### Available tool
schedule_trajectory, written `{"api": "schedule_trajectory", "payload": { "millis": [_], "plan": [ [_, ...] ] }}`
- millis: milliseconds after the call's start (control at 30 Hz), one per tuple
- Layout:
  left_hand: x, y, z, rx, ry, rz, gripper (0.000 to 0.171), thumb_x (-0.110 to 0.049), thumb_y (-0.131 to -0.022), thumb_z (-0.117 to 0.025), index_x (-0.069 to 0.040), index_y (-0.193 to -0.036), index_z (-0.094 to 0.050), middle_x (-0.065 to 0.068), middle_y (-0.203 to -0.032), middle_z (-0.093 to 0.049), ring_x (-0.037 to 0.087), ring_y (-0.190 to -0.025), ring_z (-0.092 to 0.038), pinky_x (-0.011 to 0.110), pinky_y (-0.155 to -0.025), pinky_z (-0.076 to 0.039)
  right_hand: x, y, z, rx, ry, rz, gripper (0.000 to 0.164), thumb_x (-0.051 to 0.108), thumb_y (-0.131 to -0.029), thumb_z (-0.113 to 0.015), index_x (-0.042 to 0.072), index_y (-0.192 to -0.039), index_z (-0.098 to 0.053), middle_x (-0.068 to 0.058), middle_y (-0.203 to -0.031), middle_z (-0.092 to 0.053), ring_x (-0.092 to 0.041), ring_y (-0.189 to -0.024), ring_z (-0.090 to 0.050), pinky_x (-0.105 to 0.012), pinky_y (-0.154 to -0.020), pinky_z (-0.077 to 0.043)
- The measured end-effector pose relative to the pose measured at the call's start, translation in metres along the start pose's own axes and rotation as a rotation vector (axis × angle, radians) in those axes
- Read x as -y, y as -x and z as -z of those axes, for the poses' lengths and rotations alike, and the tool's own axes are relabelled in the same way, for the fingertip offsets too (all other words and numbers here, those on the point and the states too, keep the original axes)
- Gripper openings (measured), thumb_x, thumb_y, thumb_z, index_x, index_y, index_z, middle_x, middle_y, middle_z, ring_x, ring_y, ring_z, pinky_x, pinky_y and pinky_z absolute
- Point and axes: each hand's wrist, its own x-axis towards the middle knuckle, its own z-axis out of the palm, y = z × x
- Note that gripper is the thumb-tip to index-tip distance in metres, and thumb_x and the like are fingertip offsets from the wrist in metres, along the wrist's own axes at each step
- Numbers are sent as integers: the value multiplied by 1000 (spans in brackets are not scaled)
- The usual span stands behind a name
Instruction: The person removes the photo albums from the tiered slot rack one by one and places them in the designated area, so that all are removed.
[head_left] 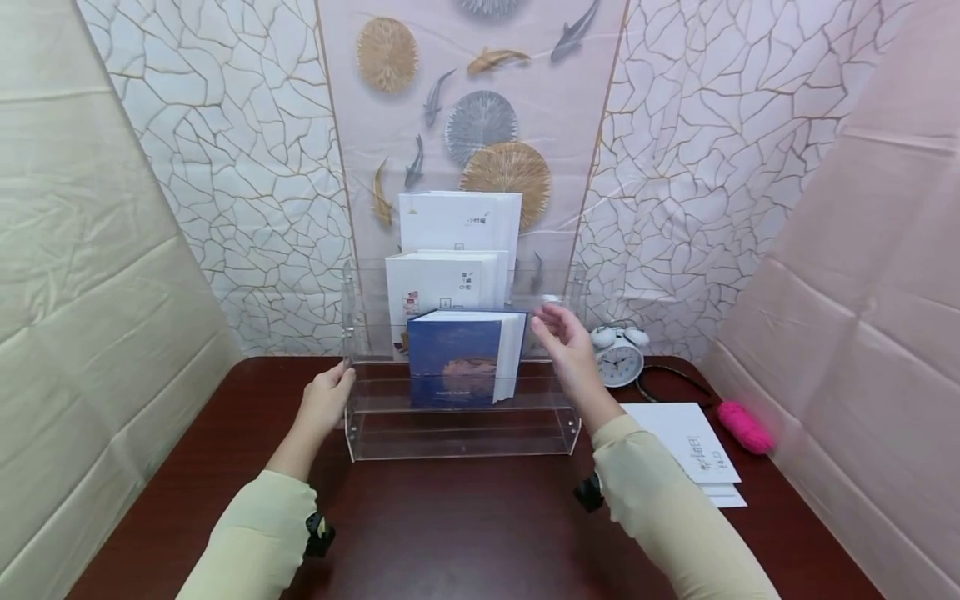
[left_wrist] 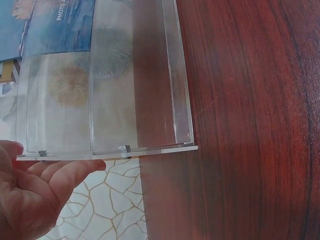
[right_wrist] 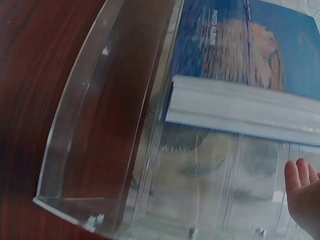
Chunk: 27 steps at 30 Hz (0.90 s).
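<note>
A clear acrylic tiered rack (head_left: pixel 459 448) stands on the dark red-brown table. On its front tier, a blue photo album (head_left: pixel 453 354) with pale page edges stands upright. My left hand (head_left: pixel 324 402) grips the rack's left side panel; in the left wrist view, the hand's thumb and fingers (left_wrist: pixel 75 172) lie on either side of the panel edge. Just right of the album, my right hand (head_left: pixel 572 346) is raised with relaxed fingers and holds nothing. Two tiers behind bear a white book (head_left: pixel 427 283) and a taller white book (head_left: pixel 438 218).
White books (head_left: pixel 678 437) lie stacked on the table at the right. Beyond them are a white alarm clock (head_left: pixel 620 363), a dark cord (head_left: pixel 678 371) and a pink yarn skein (head_left: pixel 745 427). Patterned cloth (head_left: pixel 247 167) hangs behind the table.
</note>
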Motion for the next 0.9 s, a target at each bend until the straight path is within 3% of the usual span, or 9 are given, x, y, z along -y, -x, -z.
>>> {"api": "schedule_trajectory", "payload": {
  "millis": [100,233,367,500,733,900],
  "plan": [
    [1,0,-2,-14,4,-4,47,-27,-101,-38,-3,-141,-41,24,-124,-53,35,-97,-55,48,-86,-48,13,4,-11,18,86,11,42,6,-90,-61,-11,-127,-48,-28,-123,-52,-35,-108,-51,-35,-91,-45],
    [2,0,-3,-31,3,-7,45,-25,-100,-39,-3,-139,-43,25,-120,-56,35,-93,-57,47,-82,-49,11,5,-20,-22,114,19,40,5,-86,-66,-11,-121,-53,-28,-112,-57,-33,-101,-54,-38,-90,-46],
    [1,0,-2,-13,15,6,48,-30,-101,-37,-3,-141,-40,24,-127,-52,35,-96,-56,47,-82,-49,-12,1,-24,-59,73,21,40,6,-81,-73,-8,-115,-57,-23,-99,-61,-24,-90,-57,-29,-81,-49],
    [0,0,-1,-8,16,5,49,-31,-101,-36,-3,-142,-39,23,-131,-49,35,-100,-54,48,-87,-46,-37,-2,-28,-22,78,14,46,13,-76,-79,-2,-112,-54,-16,-98,-63,-21,-85,-59,-27,-74,-51],
    [1,-1,-1,-3,12,21,49,-31,-101,-36,-5,-143,-38,23,-131,-49,35,-100,-54,48,-88,-46,-58,7,-36,66,395,-31,79,36,-65,-86,12,-123,-39,-6,-108,-52,-23,-99,-53,-42,-82,-48],
    [3,-2,-3,-6,20,21,49,-31,-101,-37,-5,-142,-39,24,-127,-52,34,-96,-56,46,-83,-49,-60,6,-41,8,438,-23,69,30,-68,-85,8,-116,-40,-9,-102,-53,-26,-93,-54,-42,-77,-49]
  ]
}}
